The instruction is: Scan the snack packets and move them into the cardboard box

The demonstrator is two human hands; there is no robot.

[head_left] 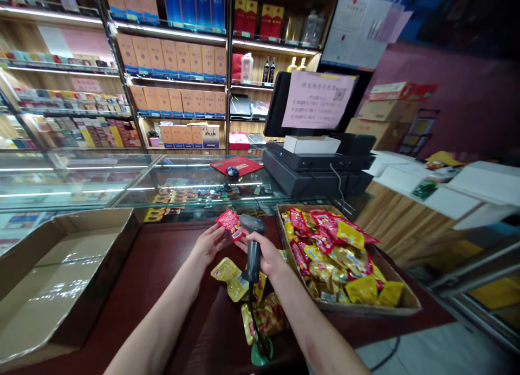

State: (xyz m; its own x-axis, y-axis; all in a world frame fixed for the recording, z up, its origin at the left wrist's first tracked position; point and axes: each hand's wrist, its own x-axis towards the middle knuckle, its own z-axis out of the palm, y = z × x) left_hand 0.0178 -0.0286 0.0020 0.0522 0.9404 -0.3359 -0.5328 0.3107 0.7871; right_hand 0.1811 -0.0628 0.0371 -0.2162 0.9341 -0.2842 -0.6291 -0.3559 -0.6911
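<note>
My left hand (209, 245) pinches a small red snack packet (230, 223) by its left side, above the dark red counter. In my right hand (263, 252) is a dark grey barcode scanner (253, 256), gripped around its handle, with its head close to the packet's right edge. Some right-hand fingers are partly hidden behind the scanner. Its black cable runs down toward a small green round object (262, 353). Beneath the scanner lie several gold snack packets (229, 277). To the right, a shallow cardboard box (337, 308) holds a heap of red, yellow and gold packets (335, 250).
An open cardboard tray (77, 245) sits at the left. Behind the counter are a glass display case (134, 180), a mouse (232, 172) on a red mat (249, 165), and a monitor (280, 104) above a black till (312, 172). Boxed goods fill the rear shelves (179, 58).
</note>
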